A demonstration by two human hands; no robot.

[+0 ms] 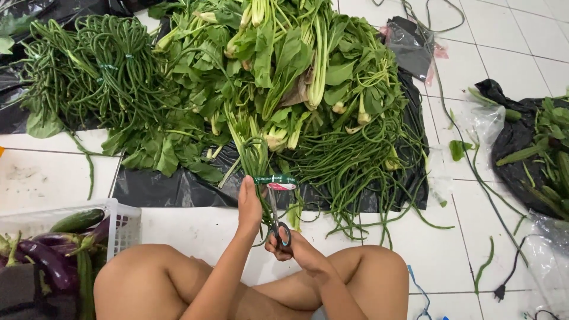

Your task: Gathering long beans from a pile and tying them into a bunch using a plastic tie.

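Observation:
My left hand [249,204] grips a small bundle of long green beans [255,155] near a band of green tape [274,179] wrapped around it. My right hand [292,247] holds a pair of scissors [278,222] by the handles, with the blades pointing up at the taped band. Both hands sit just above my crossed legs on the white tile floor [468,249]. A big heap of leafy greens [278,65] and loose long beans [355,160] lies on black plastic sheeting [178,189] right in front of the hands.
Tied bunches of long beans [95,65] lie at the far left. A white plastic basket [121,222] with aubergines [47,252] and a cucumber [77,220] stands at lower left. More greens on black plastic [518,142] sit at the right. A black cable [504,237] crosses the tiles.

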